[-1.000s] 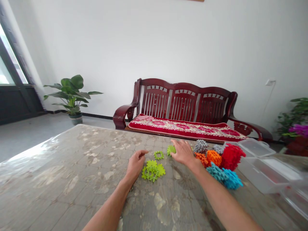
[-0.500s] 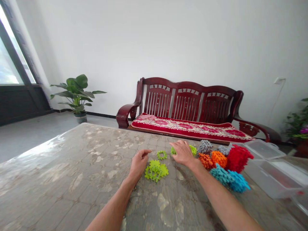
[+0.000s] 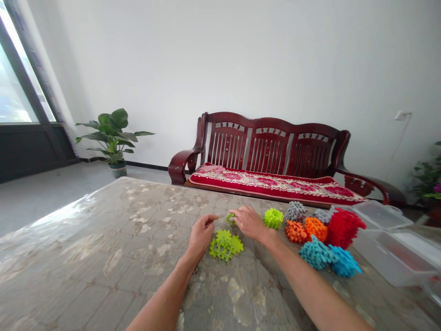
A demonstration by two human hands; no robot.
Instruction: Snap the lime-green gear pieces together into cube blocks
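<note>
My right hand (image 3: pixel 251 224) grips a small lime-green notched building piece (image 3: pixel 230 217) between its fingers; the fingers cover part of it. To its left, my left hand (image 3: pixel 200 234) rests on the table, holding nothing visible, with the index finger stretched out apart from the thumb. Between and just below the hands lies a flat group of lime-green notched pieces (image 3: pixel 225 246), some solid and one an open square frame. Beyond my right wrist sits a clump of lime-green pieces (image 3: pixel 273 218).
Right of the hands stand clumps of grey (image 3: pixel 295 211), orange (image 3: pixel 315 228), red (image 3: pixel 344 227), teal (image 3: pixel 316 253) and blue (image 3: pixel 345 261) pieces. A clear plastic box (image 3: pixel 389 262) lies open at the right. Behind the patterned table (image 3: pixel 138 257) stands a wooden bench (image 3: pixel 268 147).
My right hand has moved left from the green clump to the loose green square frame and taken hold of it; the frame is now tilted. The left hand has barely moved.
</note>
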